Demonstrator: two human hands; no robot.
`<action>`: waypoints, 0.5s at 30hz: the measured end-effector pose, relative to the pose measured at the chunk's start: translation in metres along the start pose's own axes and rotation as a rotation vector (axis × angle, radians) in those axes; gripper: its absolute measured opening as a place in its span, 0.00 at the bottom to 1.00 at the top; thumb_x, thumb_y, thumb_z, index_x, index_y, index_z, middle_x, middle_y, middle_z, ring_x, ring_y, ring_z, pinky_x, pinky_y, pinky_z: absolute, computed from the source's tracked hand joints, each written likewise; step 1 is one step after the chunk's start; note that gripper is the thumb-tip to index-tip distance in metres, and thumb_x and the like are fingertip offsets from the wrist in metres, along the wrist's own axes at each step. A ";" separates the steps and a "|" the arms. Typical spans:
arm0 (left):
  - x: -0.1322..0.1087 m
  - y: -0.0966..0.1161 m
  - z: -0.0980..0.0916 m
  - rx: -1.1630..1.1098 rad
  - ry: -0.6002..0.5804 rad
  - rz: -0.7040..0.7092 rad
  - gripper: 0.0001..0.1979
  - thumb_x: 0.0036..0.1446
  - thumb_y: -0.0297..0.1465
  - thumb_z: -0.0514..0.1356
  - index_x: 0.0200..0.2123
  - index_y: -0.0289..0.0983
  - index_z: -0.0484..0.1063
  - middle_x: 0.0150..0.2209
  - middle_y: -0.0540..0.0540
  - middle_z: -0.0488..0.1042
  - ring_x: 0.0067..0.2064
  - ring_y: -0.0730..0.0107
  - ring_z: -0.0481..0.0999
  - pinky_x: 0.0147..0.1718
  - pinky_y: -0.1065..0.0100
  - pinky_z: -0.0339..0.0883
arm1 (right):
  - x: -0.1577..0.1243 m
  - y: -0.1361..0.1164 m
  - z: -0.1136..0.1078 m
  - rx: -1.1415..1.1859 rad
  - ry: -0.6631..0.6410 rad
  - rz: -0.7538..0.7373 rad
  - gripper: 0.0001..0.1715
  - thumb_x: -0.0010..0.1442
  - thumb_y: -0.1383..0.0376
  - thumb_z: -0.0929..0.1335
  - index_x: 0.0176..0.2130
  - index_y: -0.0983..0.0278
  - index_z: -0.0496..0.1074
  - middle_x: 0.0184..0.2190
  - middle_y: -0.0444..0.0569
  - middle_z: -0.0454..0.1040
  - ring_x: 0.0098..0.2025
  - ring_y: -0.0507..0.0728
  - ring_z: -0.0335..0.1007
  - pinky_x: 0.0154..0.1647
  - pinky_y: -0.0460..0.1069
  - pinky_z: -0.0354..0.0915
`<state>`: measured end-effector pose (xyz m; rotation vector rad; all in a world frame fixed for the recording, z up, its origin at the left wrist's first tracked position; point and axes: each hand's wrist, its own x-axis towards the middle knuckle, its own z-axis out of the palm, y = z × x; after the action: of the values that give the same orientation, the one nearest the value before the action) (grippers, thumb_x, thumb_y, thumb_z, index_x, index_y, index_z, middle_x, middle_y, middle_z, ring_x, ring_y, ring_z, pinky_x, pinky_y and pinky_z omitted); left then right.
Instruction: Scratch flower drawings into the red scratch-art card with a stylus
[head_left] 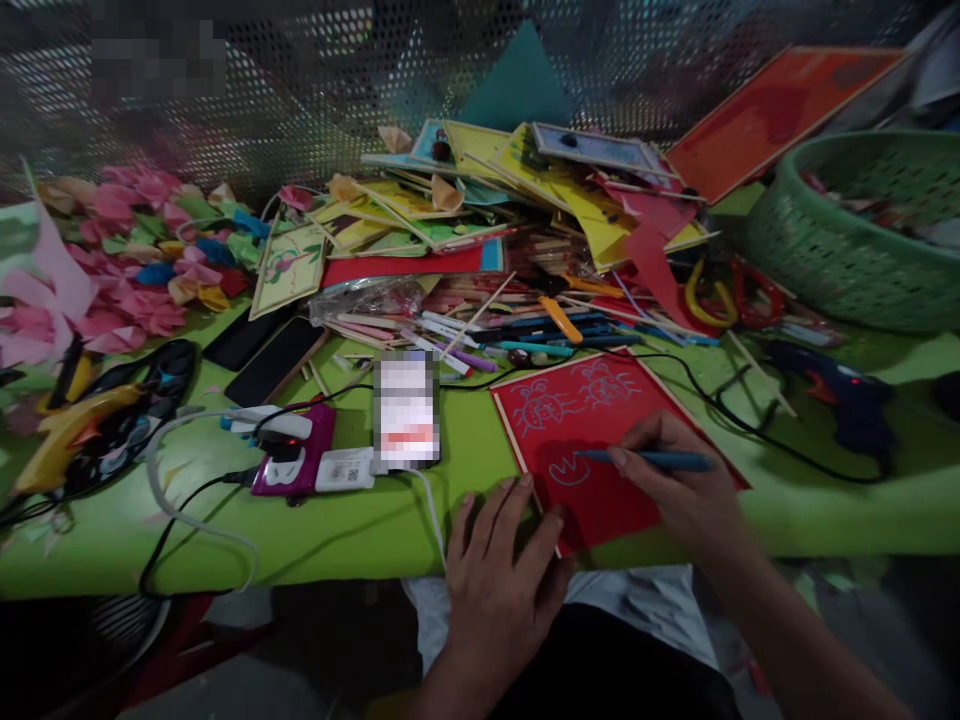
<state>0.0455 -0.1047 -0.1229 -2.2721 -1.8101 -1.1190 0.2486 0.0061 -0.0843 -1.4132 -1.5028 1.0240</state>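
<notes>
A red paper sheet (606, 515) with pale wooden strips along its edges lies at the front of the table. Two line-drawn figures with faces show along its top, and a curved, zigzag outline sits lower down. My right hand (679, 475) grips a blue pen (667, 460), whose tip meets the paper beside that outline. Spread over the sheet's lower left edge, my left hand (502, 570) rests with its fingers apart, partly on the green tabletop.
A phone (406, 408) and a purple power strip (319, 430) with cables lie to the left. Behind are markers, wooden sticks and a pile of framed coloured papers (480, 150). A glue gun (832, 390) and green basket (862, 240) stand right; paper flowers (142, 300) fill the far left.
</notes>
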 end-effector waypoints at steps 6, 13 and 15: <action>0.003 0.001 -0.004 0.027 -0.020 0.008 0.17 0.63 0.36 0.65 0.56 0.47 0.78 0.65 0.46 0.73 0.66 0.61 0.71 0.70 0.53 0.52 | -0.004 0.009 -0.004 0.131 0.058 0.000 0.12 0.62 0.56 0.76 0.33 0.58 0.74 0.26 0.42 0.72 0.27 0.54 0.65 0.27 0.49 0.60; 0.007 0.003 -0.008 0.041 -0.003 0.012 0.16 0.64 0.36 0.64 0.54 0.47 0.78 0.62 0.45 0.76 0.65 0.61 0.72 0.69 0.54 0.54 | -0.003 0.008 -0.007 0.228 0.036 -0.009 0.12 0.59 0.57 0.78 0.41 0.57 0.79 0.35 0.45 0.79 0.35 0.56 0.73 0.35 0.49 0.68; 0.007 0.004 -0.008 0.045 -0.009 0.012 0.16 0.64 0.36 0.64 0.55 0.47 0.78 0.62 0.46 0.76 0.64 0.61 0.72 0.69 0.54 0.54 | -0.004 0.006 -0.010 0.248 0.003 -0.015 0.13 0.58 0.56 0.78 0.42 0.57 0.80 0.38 0.47 0.80 0.38 0.59 0.76 0.38 0.50 0.70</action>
<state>0.0450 -0.1041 -0.1118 -2.2640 -1.8038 -1.0568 0.2605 0.0029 -0.0870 -1.2257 -1.3307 1.1550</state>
